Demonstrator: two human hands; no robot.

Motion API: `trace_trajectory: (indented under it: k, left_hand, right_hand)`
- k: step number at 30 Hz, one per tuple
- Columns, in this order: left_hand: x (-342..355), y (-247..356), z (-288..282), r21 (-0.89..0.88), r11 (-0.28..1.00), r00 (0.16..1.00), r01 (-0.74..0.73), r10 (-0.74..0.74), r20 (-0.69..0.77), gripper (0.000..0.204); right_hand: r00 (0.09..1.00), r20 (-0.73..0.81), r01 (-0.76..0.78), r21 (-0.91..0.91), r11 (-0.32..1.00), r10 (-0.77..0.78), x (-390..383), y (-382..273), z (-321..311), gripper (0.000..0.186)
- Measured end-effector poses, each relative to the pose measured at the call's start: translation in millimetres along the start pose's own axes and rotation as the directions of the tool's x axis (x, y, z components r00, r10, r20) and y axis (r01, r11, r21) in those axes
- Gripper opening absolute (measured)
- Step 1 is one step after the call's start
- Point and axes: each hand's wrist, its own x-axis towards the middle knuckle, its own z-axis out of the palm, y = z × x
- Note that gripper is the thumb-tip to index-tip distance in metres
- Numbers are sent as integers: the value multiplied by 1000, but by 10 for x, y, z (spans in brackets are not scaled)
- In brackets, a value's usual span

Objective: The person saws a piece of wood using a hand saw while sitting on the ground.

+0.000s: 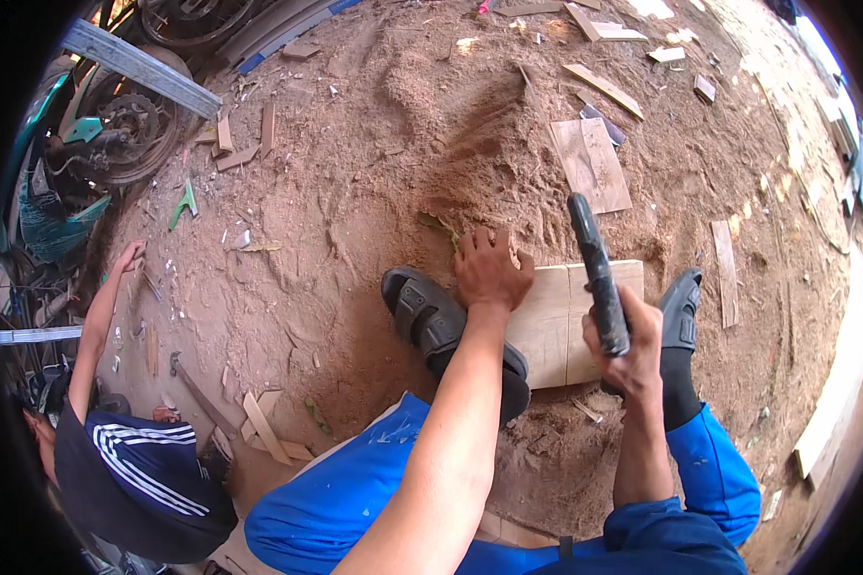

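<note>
At the far left of the frame, a motorcycle wheel point(129, 134) stands among dark machine parts, with a grey metal bar point(144, 69) slanting across the upper left. Below, in the lower left, a co-worker point(86, 489) in a dark top and a navy garment with white stripes stretches one arm toward the sawdust-covered ground point(288, 211). A green plastic piece point(184, 204) lies to the right of that hand, and a hammer point(201, 398) with a long handle lies lower down, near crossed wood offcuts point(264, 428).

Left of the frame's centre is the person's black strap sandal point(427, 311). Just right of it, the left hand point(494, 271) is laid palm down with its fingers spread, at the upper left corner of a pale wooden board point(540, 331); whether the fingertips press on anything, I cannot tell. The board lies between the two feet, right of centre, a dark line running down it. Over its right part, the right hand point(628, 335) has its fingers curled around a scuffed black bar point(594, 259), tilted toward the upper left. A thin wood strip point(725, 273) lies farther right, and long planks point(839, 402) line the right edge.
</note>
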Motion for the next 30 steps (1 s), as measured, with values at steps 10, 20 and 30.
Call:
trace_trajectory:
  k: [10, 20, 30]
  left_hand:
    - [41, -322, 471, 59, 998, 1000, -2, 2, -4, 37]
    - [-15, -48, 148, -148, 989, 999, -32, 25, -45, 30]
    - [9, 17, -43, 33, 999, 991, 42, -46, 122, 39]
  right_hand:
    - [972, 226, 21, 202, 979, -67, -372, -373, 164, 39]
    - [963, 262, -13, 253, 967, -55, -542, -391, 84, 37]
    - [984, 0, -177, 10, 984, 177, -718, -589, -203, 27]
